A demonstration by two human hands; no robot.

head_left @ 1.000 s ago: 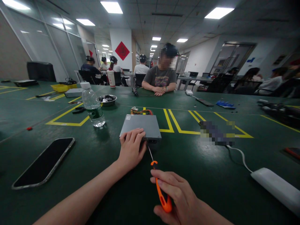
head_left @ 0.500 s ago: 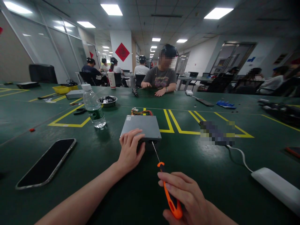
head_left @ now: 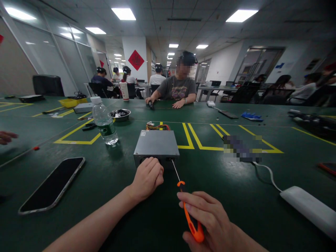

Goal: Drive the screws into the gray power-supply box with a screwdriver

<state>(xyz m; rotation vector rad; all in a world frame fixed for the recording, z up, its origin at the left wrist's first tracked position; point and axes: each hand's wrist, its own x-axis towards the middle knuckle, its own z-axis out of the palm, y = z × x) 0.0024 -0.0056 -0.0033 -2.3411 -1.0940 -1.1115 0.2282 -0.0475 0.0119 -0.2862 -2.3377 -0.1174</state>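
Observation:
A grey computer power supply [head_left: 156, 142] lies flat on the green table, its coloured cables [head_left: 158, 127] bunched behind it. My right hand [head_left: 210, 217] grips an orange and black screwdriver [head_left: 191, 220] by its handle. The thin shaft points away from me, and its tip meets the right part of the near face. At the left of that face is my left hand [head_left: 147, 178], with fingers curled closed against or just before the metal. What those fingers hold, if anything, is hidden.
Left of the power supply stands a water bottle [head_left: 105, 122], with a metal bowl [head_left: 120, 114] behind it. A phone [head_left: 54, 185] lies near left; a white power bank-like block [head_left: 307, 208] sits right. Opposite sits a person [head_left: 178, 87]; another person's hand [head_left: 7, 137] shows at far left.
My left hand has slid off the top of the power supply to its near face and curled closed. The screwdriver tip shifted slightly right. Another person's hand entered at left.

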